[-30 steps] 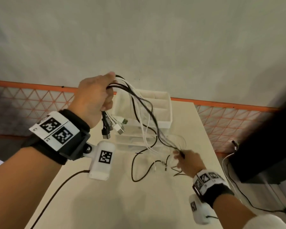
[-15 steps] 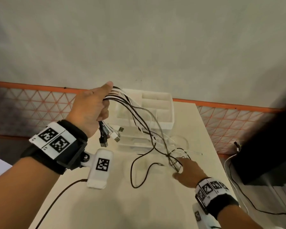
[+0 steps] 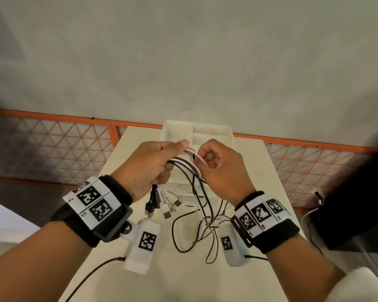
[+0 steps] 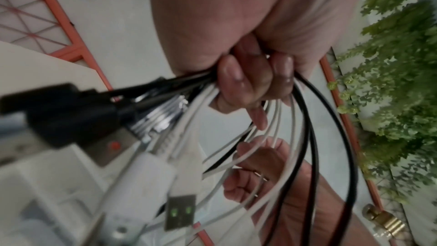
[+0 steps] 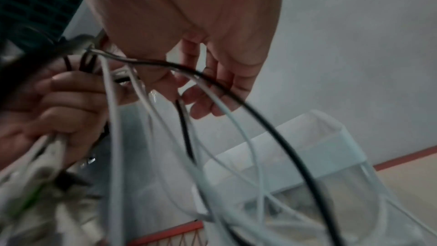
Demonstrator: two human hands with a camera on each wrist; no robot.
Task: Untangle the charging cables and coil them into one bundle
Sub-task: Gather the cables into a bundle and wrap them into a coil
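Cables clamped in left hand, plugs hanging at 6 o'clock; right hand pinches white strand at 3 o'clock of that grip; slack trails down to table.

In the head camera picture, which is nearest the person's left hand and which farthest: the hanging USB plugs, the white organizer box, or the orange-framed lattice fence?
From the left hand:
1. USB plugs, dangling just beneath it.
2. White organizer box, behind it on the table.
3. Orange-framed lattice fence, beyond the table's far edge.
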